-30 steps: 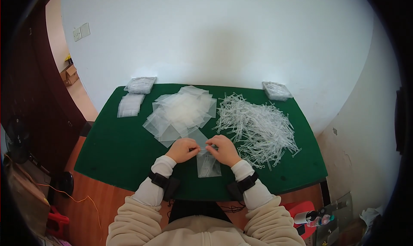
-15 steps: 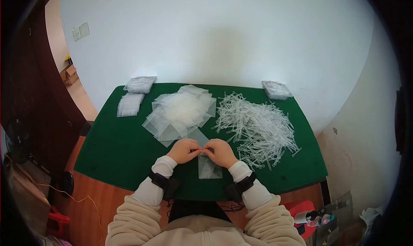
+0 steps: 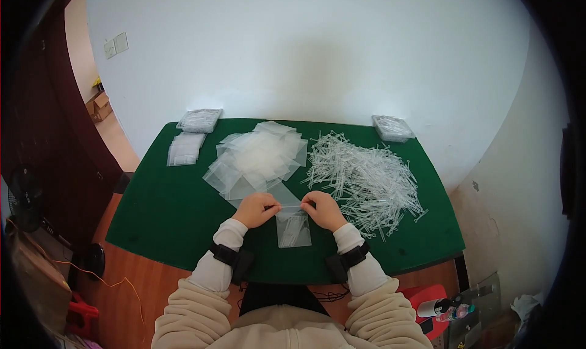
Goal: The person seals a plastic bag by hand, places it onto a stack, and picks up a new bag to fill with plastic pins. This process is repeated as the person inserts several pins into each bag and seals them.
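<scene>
A small clear plastic bag (image 3: 294,236) with several thin clear sticks inside lies near the front middle of the table. My left hand (image 3: 257,210) pinches its upper left corner between thumb and fingers. The opposite upper corner is in the pinch of my right hand (image 3: 324,211), so the bag's top edge runs stretched between them. Just beyond my hands spreads a loose heap of flat clear bags (image 3: 259,156). To the right rises a large pile of thin clear plastic sticks (image 3: 369,181), some with small rings at their ends.
A stack of filled bags (image 3: 200,121) stands at the back left, with more flat packets (image 3: 185,149) in front of it. Another filled stack (image 3: 393,128) sits at the back right against the white wall (image 3: 305,56). A red stool (image 3: 434,327) holding bottles is beside the green table (image 3: 152,221).
My hands have moved apart from the middle of the bag's top edge to its two corners. The bag has shifted slightly left and away from me.
</scene>
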Action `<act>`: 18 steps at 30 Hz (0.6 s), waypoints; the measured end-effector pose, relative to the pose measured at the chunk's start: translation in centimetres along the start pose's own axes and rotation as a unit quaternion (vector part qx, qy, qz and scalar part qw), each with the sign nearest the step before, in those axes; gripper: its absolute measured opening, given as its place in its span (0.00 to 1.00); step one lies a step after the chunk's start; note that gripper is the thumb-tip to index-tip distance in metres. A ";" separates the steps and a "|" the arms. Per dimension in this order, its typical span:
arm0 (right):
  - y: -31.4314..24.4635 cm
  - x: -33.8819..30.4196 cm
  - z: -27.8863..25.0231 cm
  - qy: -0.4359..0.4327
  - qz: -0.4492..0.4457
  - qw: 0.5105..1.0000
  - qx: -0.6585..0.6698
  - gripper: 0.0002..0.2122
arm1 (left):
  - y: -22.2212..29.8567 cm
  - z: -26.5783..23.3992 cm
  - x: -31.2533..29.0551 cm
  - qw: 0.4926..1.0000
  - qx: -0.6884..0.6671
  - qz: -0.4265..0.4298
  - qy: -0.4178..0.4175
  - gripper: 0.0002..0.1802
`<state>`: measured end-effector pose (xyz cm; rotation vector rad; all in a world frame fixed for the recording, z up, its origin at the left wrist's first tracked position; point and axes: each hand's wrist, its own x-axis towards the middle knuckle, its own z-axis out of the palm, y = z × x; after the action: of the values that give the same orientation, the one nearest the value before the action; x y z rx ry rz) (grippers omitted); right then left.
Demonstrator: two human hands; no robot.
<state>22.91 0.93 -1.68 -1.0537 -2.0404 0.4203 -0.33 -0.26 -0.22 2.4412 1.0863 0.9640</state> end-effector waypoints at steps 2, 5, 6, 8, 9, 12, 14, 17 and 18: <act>0.0 0.1 0.1 -0.001 0.010 1.000 0.023 0.05 | -0.1 -0.1 0.0 1.000 -0.001 -0.005 0.003 0.09; 0.0 0.2 0.1 -0.003 0.033 0.997 0.070 0.04 | -0.3 0.0 0.0 0.998 -0.053 -0.006 0.022 0.10; -0.2 0.3 -0.1 -0.017 0.056 0.994 0.094 0.04 | -0.3 0.0 0.0 0.998 -0.053 -0.006 0.022 0.10; -0.5 0.4 -0.5 -0.046 0.101 0.984 0.142 0.05 | -0.3 0.0 0.1 0.996 -0.083 -0.023 0.023 0.10; -0.4 0.4 -0.4 -0.046 0.101 0.984 0.142 0.05 | -0.2 0.0 0.1 0.994 -0.098 -0.032 0.023 0.10; -0.1 0.4 -0.1 -0.026 0.125 0.975 0.182 0.05 | 0.0 0.0 0.1 0.993 -0.111 -0.042 0.022 0.09; 0.3 0.4 0.3 -0.008 0.137 0.968 0.209 0.06 | 0.2 0.0 0.1 0.992 -0.117 -0.047 0.022 0.09; 0.6 0.5 0.9 0.027 0.162 0.951 0.262 0.06 | 0.3 0.0 0.1 0.986 -0.166 -0.020 0.008 0.07; 0.7 0.5 1.0 0.053 0.153 0.952 0.262 0.04 | 0.3 0.0 0.1 0.986 -0.166 -0.021 0.008 0.07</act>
<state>22.37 1.79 -2.46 -1.0255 -1.5416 0.9821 -0.14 -0.40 -0.08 2.1374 0.8947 1.0589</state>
